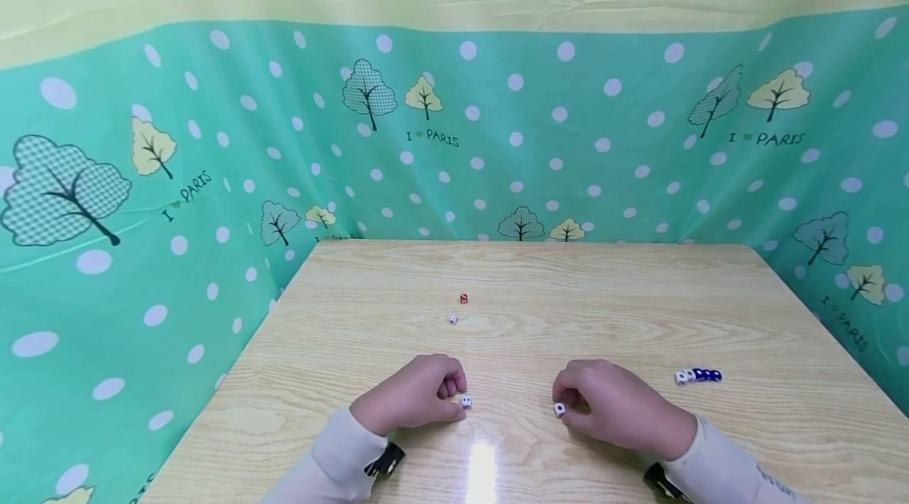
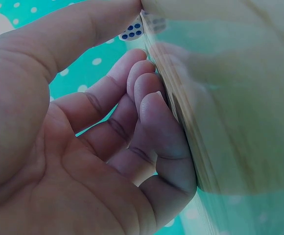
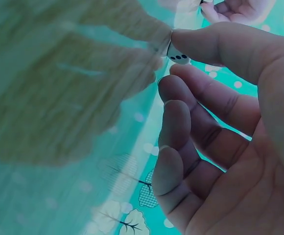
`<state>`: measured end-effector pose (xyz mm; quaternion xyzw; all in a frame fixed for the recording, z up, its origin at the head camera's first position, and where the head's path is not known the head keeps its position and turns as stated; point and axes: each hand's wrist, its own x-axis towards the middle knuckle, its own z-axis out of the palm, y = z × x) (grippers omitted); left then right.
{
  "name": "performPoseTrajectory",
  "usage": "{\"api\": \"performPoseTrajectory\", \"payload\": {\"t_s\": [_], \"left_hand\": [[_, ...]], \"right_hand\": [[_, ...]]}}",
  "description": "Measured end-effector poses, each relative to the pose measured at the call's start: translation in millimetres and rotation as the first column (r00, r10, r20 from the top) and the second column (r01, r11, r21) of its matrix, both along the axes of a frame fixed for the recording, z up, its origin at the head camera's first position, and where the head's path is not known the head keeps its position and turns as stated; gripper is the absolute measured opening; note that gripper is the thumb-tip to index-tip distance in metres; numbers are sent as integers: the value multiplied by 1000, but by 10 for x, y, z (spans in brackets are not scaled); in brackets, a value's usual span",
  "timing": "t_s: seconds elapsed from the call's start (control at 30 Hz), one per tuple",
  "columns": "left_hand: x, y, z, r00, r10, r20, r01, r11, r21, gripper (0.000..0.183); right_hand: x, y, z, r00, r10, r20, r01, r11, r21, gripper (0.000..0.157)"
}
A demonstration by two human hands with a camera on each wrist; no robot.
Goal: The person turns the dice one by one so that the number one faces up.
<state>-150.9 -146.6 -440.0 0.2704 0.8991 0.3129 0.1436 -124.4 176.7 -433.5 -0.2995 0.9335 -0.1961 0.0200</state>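
Observation:
Near the front middle of the table, a white die [image 1: 466, 401] lies at the fingertips of my left hand [image 1: 415, 393]. The left wrist view shows my thumb by this die [image 2: 132, 32], with a small gap to the index fingertip; the fingers are loosely bent with their tips at the tabletop. To the right, my right hand [image 1: 614, 405] pinches another white die [image 1: 559, 409] between thumb and index finger. In the right wrist view this die [image 3: 178, 56] is partly covered by the thumb, its dark dots showing; the other fingers curl beneath.
A short row of white and blue dice [image 1: 698, 375] lies right of my right hand. Farther back are a red die [image 1: 464, 299] and a white die [image 1: 453, 319]. The wooden table [image 1: 604, 283] ends at a green dotted curtain [image 1: 490, 133] behind and at both sides.

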Motion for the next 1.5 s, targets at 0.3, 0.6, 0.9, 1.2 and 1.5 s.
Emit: {"api": "performPoseTrajectory", "payload": {"t_s": [0.3,0.6,0.9,1.2,1.5], "left_hand": [[-14,3,-6,1000,-1,-6,1,1000,-6,24],[-28,-10,-42,1000,5,0,-5,1000,-17,24],[-16,-8,8,1000,3,0,-3,1000,-10,24],[-19,-11,-9,1000,-2,-12,1,1000,-12,24],[-1,2,10,1000,-3,7,3,1000,3,24]], "right_hand": [[6,0,3,999,8,-37,-9,1000,-6,15],[14,21,29,999,20,-30,-20,1000,-11,15],[48,146,24,970,14,-242,-8,1000,25,20],[61,252,25,962,-9,-275,16,1000,22,22],[80,403,54,973,-77,-219,82,997,11,23]]}}
